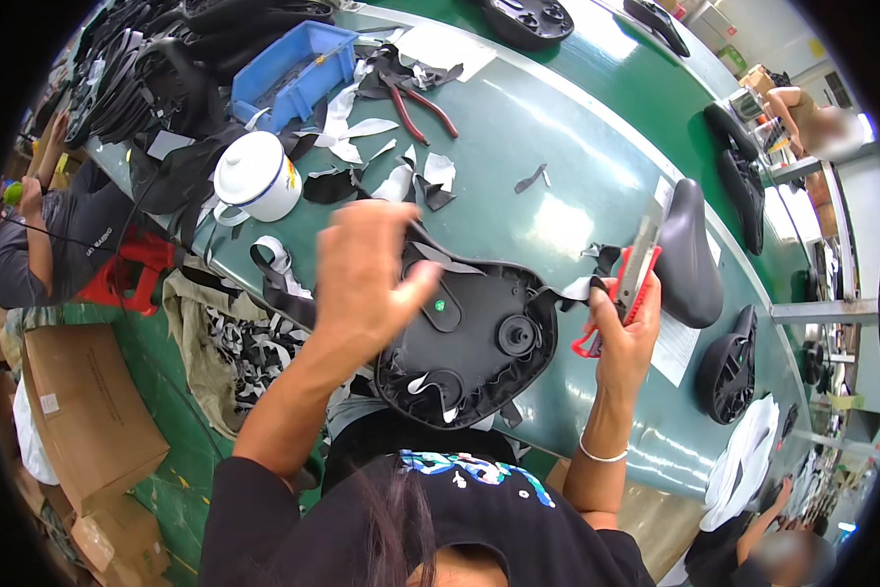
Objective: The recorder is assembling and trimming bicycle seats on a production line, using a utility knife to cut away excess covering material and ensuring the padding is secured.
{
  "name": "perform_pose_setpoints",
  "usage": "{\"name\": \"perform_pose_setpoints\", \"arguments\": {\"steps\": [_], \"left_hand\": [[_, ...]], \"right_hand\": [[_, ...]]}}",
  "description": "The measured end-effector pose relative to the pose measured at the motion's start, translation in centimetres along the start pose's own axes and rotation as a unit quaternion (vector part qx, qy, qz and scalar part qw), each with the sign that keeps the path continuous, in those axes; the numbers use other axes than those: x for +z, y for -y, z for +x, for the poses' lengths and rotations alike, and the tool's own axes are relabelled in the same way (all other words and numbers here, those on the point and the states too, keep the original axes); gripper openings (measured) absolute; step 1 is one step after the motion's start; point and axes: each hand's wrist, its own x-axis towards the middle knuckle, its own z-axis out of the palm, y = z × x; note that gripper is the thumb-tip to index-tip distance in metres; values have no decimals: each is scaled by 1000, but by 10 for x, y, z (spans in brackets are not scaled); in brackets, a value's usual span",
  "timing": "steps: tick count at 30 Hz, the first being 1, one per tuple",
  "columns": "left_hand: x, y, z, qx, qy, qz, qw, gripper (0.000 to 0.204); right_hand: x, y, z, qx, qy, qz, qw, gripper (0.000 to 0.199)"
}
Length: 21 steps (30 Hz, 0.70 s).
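An upturned black bicycle saddle lies in front of me at the table's near edge, its hollow underside facing up. Gathered black cover material lines its rim, and a small white scrap curls inside. My right hand grips a red utility knife, its blade pointing up and away. From the saddle's right rim a black and white strip runs to the fingers of this hand. Over the saddle's left side is my left hand, blurred by motion, thumb apart from the fingers, with nothing seen in it.
A white lidded enamel mug, a blue bin and red-handled pliers stand or lie among scraps at left. Right of me are a finished-looking saddle and an upturned one. Cardboard boxes sit on the floor; other people work nearby.
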Motion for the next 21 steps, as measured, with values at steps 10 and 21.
{"name": "perform_pose_setpoints", "arguments": {"steps": [10,21], "left_hand": [[34,-32,32,-81,366,-462,804,23],[42,-25,22,-195,183,-757,596,16]], "right_hand": [[-47,8,-43,-135,158,-297,932,59],[-22,13,-107,-65,130,-483,864,60]]}}
